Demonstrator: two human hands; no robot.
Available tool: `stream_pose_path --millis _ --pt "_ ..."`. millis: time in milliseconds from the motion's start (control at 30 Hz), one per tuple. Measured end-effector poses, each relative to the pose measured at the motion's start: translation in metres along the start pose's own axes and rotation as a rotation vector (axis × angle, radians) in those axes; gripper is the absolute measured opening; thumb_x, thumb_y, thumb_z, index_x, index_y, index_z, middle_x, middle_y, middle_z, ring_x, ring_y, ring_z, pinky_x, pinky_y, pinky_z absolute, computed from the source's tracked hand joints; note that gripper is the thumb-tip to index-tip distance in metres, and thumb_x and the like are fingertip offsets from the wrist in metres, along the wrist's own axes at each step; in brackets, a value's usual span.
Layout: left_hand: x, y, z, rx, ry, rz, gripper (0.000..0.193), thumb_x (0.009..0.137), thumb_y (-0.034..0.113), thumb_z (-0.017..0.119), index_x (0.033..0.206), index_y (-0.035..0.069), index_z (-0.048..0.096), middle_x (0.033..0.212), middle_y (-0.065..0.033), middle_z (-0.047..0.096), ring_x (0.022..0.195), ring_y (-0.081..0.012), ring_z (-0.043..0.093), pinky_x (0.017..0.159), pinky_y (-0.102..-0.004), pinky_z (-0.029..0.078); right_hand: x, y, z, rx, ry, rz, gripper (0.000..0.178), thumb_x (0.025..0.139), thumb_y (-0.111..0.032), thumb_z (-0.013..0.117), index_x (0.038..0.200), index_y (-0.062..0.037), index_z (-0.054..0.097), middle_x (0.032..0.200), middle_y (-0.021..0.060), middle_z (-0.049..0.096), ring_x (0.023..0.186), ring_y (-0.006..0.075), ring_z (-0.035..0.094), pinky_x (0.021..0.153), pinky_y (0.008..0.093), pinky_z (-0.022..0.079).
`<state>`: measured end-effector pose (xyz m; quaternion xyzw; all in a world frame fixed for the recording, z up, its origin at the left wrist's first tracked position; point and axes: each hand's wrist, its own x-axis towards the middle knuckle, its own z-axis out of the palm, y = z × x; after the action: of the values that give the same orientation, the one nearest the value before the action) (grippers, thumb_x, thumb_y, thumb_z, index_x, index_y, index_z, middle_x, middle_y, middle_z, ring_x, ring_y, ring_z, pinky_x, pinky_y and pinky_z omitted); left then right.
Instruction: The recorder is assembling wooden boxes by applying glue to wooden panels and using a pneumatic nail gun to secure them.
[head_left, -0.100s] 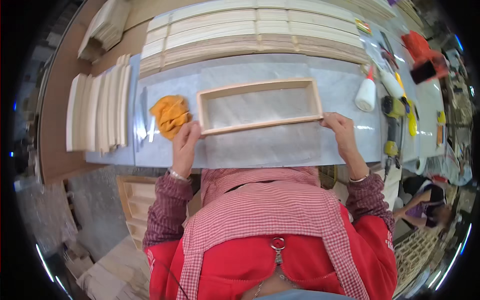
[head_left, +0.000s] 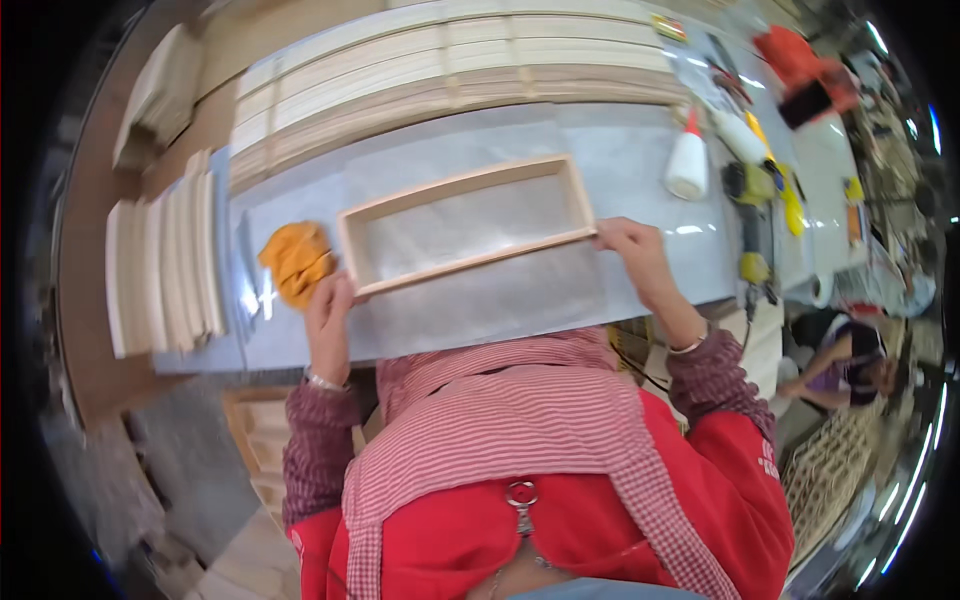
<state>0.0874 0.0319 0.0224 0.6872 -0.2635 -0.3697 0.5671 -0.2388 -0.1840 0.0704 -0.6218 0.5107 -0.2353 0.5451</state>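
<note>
A shallow rectangular wooden frame (head_left: 476, 262) lies on the grey tabletop in front of me, slightly slanted, its right end farther away. My left hand (head_left: 328, 320) is closed on the near left corner, thumb and fingers pinched together. At the near right corner, my right hand (head_left: 640, 258) grips the frame in the same way. A crumpled orange cloth (head_left: 297, 262) rests just beyond my left hand, left of the frame. The tabletop shows through the frame's middle.
Long bundled wood strips (head_left: 450, 85) span the back, and upright boards (head_left: 165, 275) stand at left. On the right are a white squeeze bottle with a red tip (head_left: 688, 165), a yellow-and-black power tool (head_left: 750, 215) and a red bag (head_left: 790, 60). Another person (head_left: 845, 360) sits farther right.
The whole view has turned and shifted, so the table's things appear farther left and tilted. Both hands keep their hold on the frame's corners.
</note>
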Motion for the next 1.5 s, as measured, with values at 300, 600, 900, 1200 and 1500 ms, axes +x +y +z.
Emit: stream_pose_path --millis 300,600,900,1200,1500 --pt "-0.001 0.012 -0.017 0.126 0.106 -0.001 0.03 0.097 0.026 0.049 0.109 0.002 0.06 0.099 -0.0048 0.06 0.088 -0.0133 0.055 0.079 -0.0241 0.045 0.059 0.029 -0.058 -0.574 0.715 -0.466 0.038 0.08 -0.025 0.065 0.109 -0.0026 0.056 0.102 0.0117 0.057 0.089 0.0225 0.055 0.076 0.0321 0.047" --pt "0.047 0.003 -0.02 0.14 0.152 0.084 0.029 0.097 0.027 0.049 0.11 0.004 0.062 0.097 -0.0022 0.061 0.085 -0.0101 0.054 0.077 -0.0218 0.043 0.089 0.056 -0.057 -0.64 0.908 -0.223 0.064 0.069 -0.031 0.074 0.122 -0.0033 0.05 0.113 0.0174 0.053 0.101 0.0335 0.053 0.086 0.04 0.045" --pt "-0.013 0.002 0.003 0.177 0.195 0.223 0.026 0.093 0.017 0.052 0.115 0.003 0.059 0.104 -0.0061 0.061 0.091 -0.0132 0.054 0.083 -0.0238 0.042 0.046 0.044 -0.127 0.642 0.622 -0.268 0.054 0.081 -0.011 0.063 0.131 -0.0044 0.043 0.121 0.0171 0.05 0.101 0.0255 0.055 0.076 0.0313 0.05" --pt "-0.031 -0.014 -0.006 0.055 0.049 0.319 0.042 0.085 0.019 0.062 0.123 0.003 0.054 0.122 -0.0105 0.054 0.103 -0.0219 0.053 0.09 -0.0304 0.043 0.027 -0.061 -0.026 0.75 0.118 -0.154 0.064 0.086 -0.022 0.058 0.141 -0.0038 0.033 0.128 0.0212 0.046 0.102 0.028 0.055 0.069 0.0285 0.051" --pt "-0.014 -0.013 -0.001 0.275 0.087 0.391 0.059 0.075 0.022 0.075 0.126 0.004 0.054 0.122 -0.0118 0.057 0.105 -0.0239 0.054 0.091 -0.0329 0.043 0.027 -0.073 0.05 0.612 -0.314 -0.082 0.065 0.082 -0.021 0.059 0.139 -0.0026 0.035 0.121 0.0213 0.05 0.098 0.0299 0.057 0.069 0.0282 0.052"
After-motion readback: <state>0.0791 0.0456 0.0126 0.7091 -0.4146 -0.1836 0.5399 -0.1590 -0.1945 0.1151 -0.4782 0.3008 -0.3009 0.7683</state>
